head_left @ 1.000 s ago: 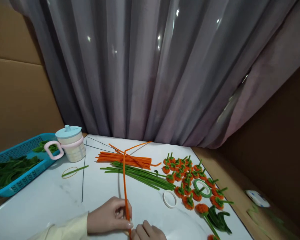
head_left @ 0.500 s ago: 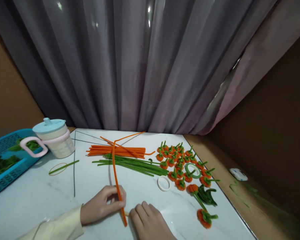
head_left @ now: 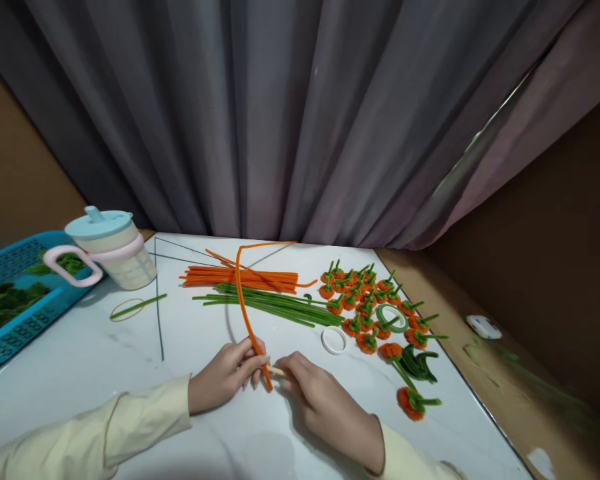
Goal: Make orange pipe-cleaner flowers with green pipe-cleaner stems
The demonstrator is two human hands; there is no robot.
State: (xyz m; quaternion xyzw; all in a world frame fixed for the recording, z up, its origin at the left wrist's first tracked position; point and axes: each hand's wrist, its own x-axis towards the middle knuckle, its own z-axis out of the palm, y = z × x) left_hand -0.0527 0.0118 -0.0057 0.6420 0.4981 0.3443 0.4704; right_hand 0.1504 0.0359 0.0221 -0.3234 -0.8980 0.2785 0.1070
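My left hand [head_left: 227,375] pinches a long orange pipe cleaner [head_left: 242,300] near its lower end; the strand rises and bends over at the top. My right hand [head_left: 320,405] is closed on a thin pale stick [head_left: 276,371] whose tip meets the pipe cleaner between my hands. Both hands rest on the white table [head_left: 105,360]. Behind them lie a bundle of orange pipe cleaners [head_left: 245,278] and a bundle of green ones [head_left: 275,307].
Several small orange pumpkin-like pieces with green stems [head_left: 365,307] lie at the right, with a white ring [head_left: 334,340] and a green tape roll [head_left: 390,317]. A lidded cup [head_left: 113,250] and a blue basket [head_left: 15,293] stand at the left. A grey curtain hangs behind.
The view has tilted down, so both hands and sleeves show more fully. The pipe cleaner's upper part has bent over, and my right hand has come up to it with the stick.
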